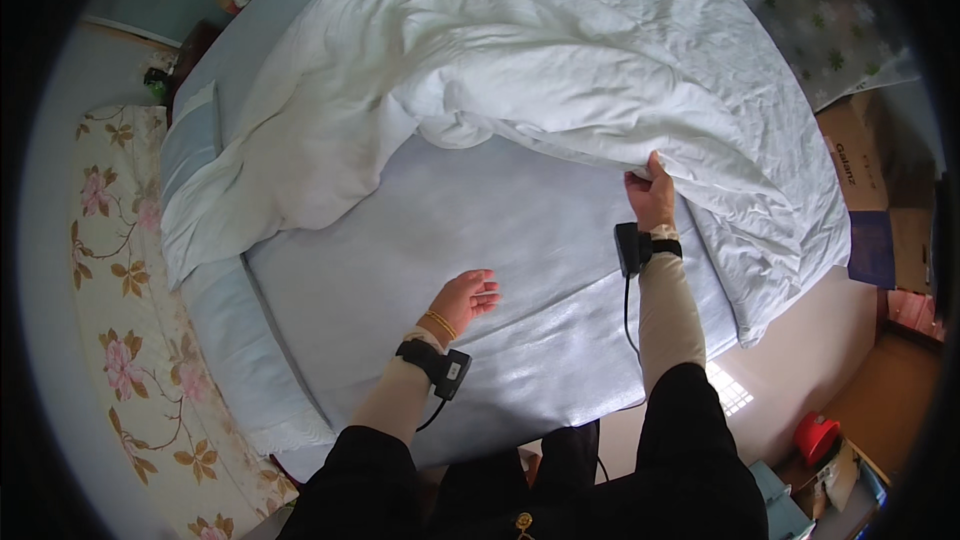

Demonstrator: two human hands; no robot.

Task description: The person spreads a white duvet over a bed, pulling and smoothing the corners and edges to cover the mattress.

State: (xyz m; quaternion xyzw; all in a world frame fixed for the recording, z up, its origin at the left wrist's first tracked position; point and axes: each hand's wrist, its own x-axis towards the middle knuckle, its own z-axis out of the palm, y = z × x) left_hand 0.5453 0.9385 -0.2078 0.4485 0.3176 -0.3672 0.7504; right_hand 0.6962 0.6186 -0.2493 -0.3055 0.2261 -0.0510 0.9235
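Note:
A large white quilt [555, 82] lies rumpled over the far half of the bed, its near edge curving back. My right hand [651, 191] pinches that edge between thumb and fingers, toward the right side. Below the quilt, a smooth pale grey-blue bed sheet [450, 210] covers the mattress. Over this sheet hovers my left hand [466, 298], holding nothing, its fingers apart and slightly bent. A light blue pillow [240, 345] rests along the left end, and a second blue pillow [191, 146] is partly hidden by the quilt.
A floral padded headboard cover [127, 300] borders the bed's left end. Cardboard boxes [855, 157] stand beyond the right end, near a patterned cloth [821, 15]. On the floor side at lower right are a red container [816, 436] and a wooden surface [889, 382]. Cables hang from both wrist devices.

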